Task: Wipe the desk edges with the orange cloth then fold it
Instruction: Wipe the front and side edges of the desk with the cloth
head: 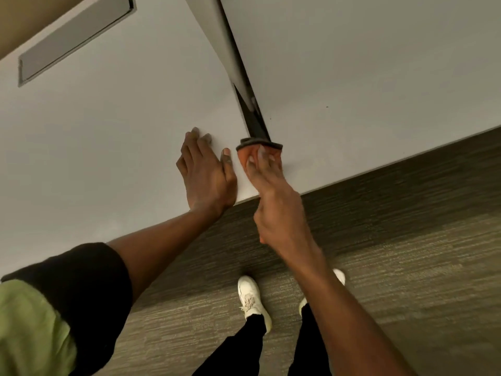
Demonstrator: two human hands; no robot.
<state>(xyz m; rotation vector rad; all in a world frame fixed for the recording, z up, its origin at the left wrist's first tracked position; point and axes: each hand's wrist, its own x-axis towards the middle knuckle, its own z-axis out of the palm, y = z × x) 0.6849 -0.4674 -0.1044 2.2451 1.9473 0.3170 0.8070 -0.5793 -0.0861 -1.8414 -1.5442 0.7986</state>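
Observation:
The orange cloth (245, 154), dark-edged, is bunched at the near end of the dark gap (253, 115) between two white desks. My right hand (273, 191) presses on the cloth with its fingers spread over it, so most of the cloth is hidden. My left hand (207, 172) lies flat, fingers apart, on the left desk (108, 131) right beside the cloth, holding nothing. The front edge of the left desk (162, 222) runs under my left wrist.
The right desk (379, 77) fills the upper right. A grey rectangular cable hatch (73, 42) sits in the left desk at the top left. Below the desks is dark striped carpet (406, 253), with my white shoes (252, 299) on it.

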